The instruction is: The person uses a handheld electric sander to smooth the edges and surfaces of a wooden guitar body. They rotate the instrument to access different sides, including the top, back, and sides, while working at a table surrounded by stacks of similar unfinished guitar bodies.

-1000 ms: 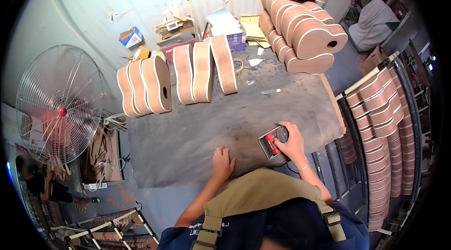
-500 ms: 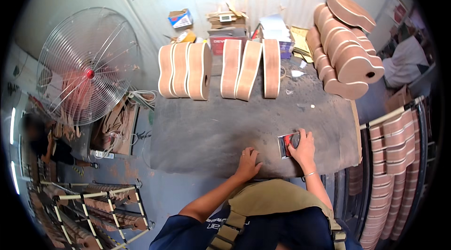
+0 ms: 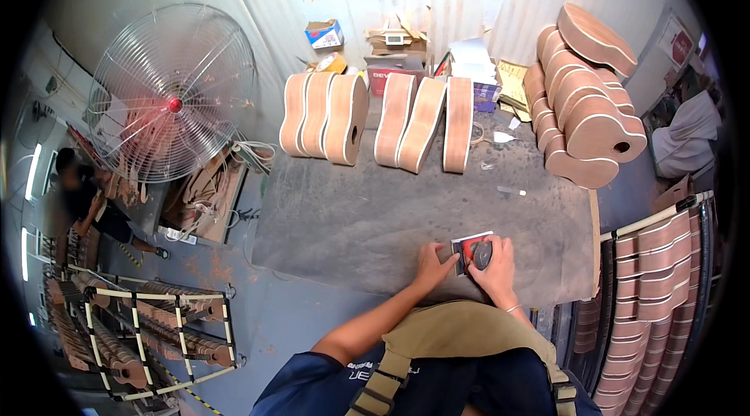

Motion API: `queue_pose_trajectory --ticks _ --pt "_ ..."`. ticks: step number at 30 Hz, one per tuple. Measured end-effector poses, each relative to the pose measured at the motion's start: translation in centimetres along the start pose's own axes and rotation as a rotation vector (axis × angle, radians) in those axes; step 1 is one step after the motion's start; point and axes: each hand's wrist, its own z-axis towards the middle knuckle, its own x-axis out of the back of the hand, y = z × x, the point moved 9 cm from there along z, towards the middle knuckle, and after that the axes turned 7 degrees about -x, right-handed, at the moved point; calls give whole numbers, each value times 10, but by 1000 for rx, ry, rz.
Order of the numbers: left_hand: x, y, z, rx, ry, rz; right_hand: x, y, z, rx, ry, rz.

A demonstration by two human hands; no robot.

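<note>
A red and black hand sander with a round dark knob and a pale sheet along its edge is at the near side of the dark worktable. My right hand wraps round its right side by the knob. My left hand grips at its left end, thumb against the edge; its fingertips are partly hidden. Beyond my hands, ukulele-shaped wooden bodies stand on edge: three pressed together at the left, two leaning against each other in the middle, and a single one beside them.
Several more wooden bodies are piled at the table's back right. Boxes and papers stand along the wall. A large fan is at the left, with a loaded rack below it. Another rack stands right. A person is far left.
The hand sander has turned in my right hand and come slightly nearer. My left hand has moved right from the bare tabletop onto its left end. The view has shifted a little.
</note>
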Motion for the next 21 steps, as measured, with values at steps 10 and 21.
queue_pose_trajectory --ticks 10,21 --pt "-25 12 -3 320 -58 -500 20 10 -7 67 -52 108" --pt "-59 25 10 297 -124 -640 36 28 -8 108 -96 240"
